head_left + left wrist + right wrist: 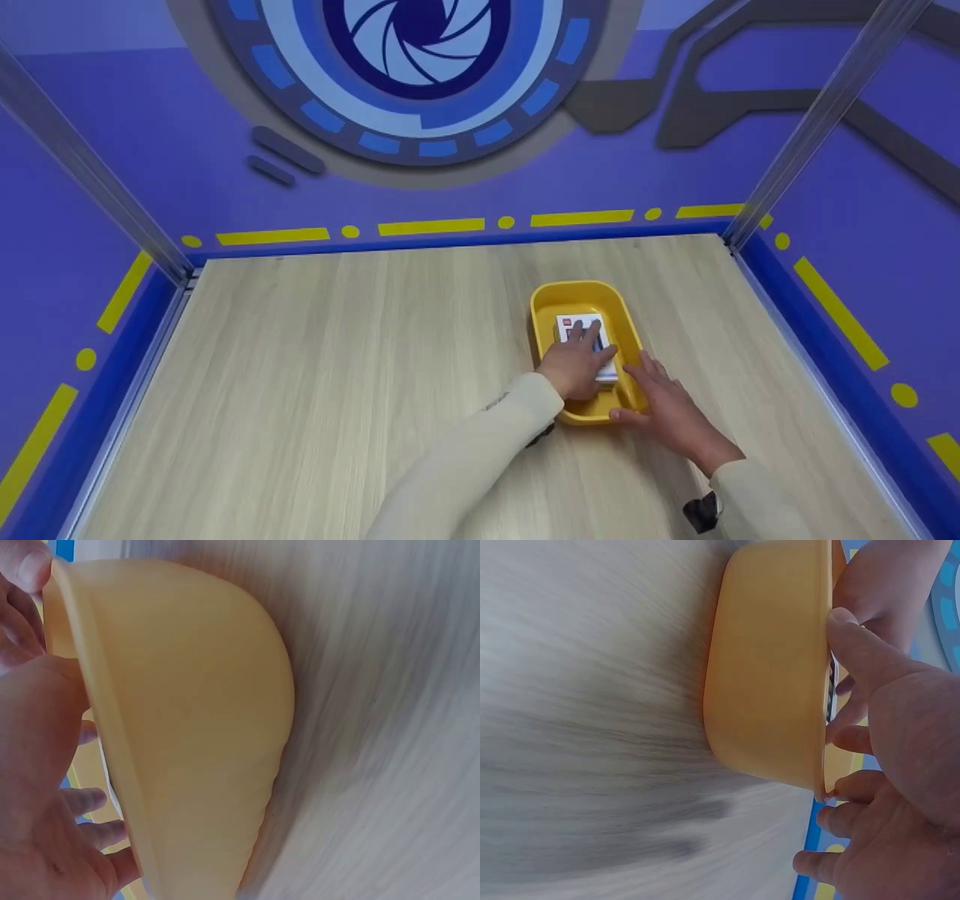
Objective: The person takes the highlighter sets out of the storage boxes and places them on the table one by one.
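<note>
A yellow plastic bin (630,334) with rounded corners sits on the wooden table. Inside it lies a white box (568,321) with a small red mark and a dark picture on top, mostly covered by my left hand (576,365). That hand reaches over the left rim, its spread fingers resting across the box top. At the near right corner, my right hand (671,409) touches the bin. Its thumb (844,617) rests on the near rim and its extended fingers lie along the right rim. The left wrist view shows the outer bin wall (187,682) close up.
Pale wood table (360,375) spreads to the left of the bin. Blue-purple printed panels (465,191) with yellow dashes stand behind and at both sides, joined by metal corner posts (825,112). A black strap piece (701,512) is at the right cuff.
</note>
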`<state>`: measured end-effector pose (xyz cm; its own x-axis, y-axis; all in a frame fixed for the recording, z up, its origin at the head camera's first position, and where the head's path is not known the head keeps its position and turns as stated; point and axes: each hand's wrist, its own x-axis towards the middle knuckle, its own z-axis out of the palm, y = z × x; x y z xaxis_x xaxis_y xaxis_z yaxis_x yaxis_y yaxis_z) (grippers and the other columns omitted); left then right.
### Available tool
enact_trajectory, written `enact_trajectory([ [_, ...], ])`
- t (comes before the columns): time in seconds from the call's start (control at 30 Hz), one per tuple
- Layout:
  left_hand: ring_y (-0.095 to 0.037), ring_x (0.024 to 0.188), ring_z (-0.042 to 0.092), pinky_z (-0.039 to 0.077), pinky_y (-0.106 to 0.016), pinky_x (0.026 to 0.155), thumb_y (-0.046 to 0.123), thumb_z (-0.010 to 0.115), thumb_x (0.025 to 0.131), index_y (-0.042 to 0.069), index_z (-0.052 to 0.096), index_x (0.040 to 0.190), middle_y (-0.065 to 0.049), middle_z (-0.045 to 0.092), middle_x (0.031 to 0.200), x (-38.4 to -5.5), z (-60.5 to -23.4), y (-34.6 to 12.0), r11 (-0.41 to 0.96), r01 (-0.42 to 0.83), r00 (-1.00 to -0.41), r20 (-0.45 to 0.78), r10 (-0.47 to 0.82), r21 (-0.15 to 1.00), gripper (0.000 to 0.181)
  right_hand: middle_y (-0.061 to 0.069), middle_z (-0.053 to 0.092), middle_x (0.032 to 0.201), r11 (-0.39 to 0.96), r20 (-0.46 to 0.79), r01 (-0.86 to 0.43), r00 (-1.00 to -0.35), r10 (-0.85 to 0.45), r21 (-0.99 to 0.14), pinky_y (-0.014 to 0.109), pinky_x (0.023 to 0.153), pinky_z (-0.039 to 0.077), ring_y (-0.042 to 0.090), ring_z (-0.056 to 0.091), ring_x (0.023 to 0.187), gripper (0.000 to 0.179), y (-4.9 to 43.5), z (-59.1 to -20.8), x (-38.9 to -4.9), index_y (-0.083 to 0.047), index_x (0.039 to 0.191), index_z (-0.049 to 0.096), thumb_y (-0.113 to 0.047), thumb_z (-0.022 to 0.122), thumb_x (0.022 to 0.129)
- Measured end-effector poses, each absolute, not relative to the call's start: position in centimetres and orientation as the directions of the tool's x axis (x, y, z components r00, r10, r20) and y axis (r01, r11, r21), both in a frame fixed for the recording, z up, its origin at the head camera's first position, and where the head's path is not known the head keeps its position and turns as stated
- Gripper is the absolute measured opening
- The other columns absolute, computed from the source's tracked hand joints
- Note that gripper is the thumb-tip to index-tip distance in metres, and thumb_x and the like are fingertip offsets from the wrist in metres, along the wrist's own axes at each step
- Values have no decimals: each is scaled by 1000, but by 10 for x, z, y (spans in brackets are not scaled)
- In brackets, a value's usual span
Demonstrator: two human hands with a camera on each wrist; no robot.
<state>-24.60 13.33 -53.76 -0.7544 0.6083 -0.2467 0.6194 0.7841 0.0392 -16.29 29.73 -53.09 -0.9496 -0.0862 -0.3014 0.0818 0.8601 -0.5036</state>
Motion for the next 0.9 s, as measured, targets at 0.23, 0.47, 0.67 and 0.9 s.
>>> enact_trajectory([
  [0.23,-25,152,13,36,-41,114,50,57,92,46,24,149,3,7,165,-248,-535,133,789,612,-752,-265,604,61,66,20,2,163,868,-314,95,-946,-73,-487,70,111,15,53,9,144,92,297,-531,-163,-12,151,32,-62,64,81],
  [0.47,-25,152,12,34,-40,115,49,56,93,48,20,150,4,5,165,-250,-536,134,782,621,-742,-279,609,55,67,19,1,163,867,-321,101,-944,-71,-488,70,111,14,54,8,143,89,297,-531,-164,-13,151,32,-60,65,82],
  [0.67,-26,152,11,34,-41,115,47,56,93,50,20,148,4,4,165,-251,-538,135,784,618,-739,-293,607,65,66,19,1,163,868,-328,104,-942,-72,-486,69,111,12,51,7,145,91,298,-532,-164,-13,150,33,-63,64,81],
  [0.9,-25,152,12,35,-41,115,46,58,92,50,24,148,5,6,165,-250,-537,134,783,618,-742,-278,610,69,65,19,1,163,866,-327,100,-942,-77,-491,68,112,10,49,7,146,93,298,-532,-165,-11,150,34,-64,64,80],
])
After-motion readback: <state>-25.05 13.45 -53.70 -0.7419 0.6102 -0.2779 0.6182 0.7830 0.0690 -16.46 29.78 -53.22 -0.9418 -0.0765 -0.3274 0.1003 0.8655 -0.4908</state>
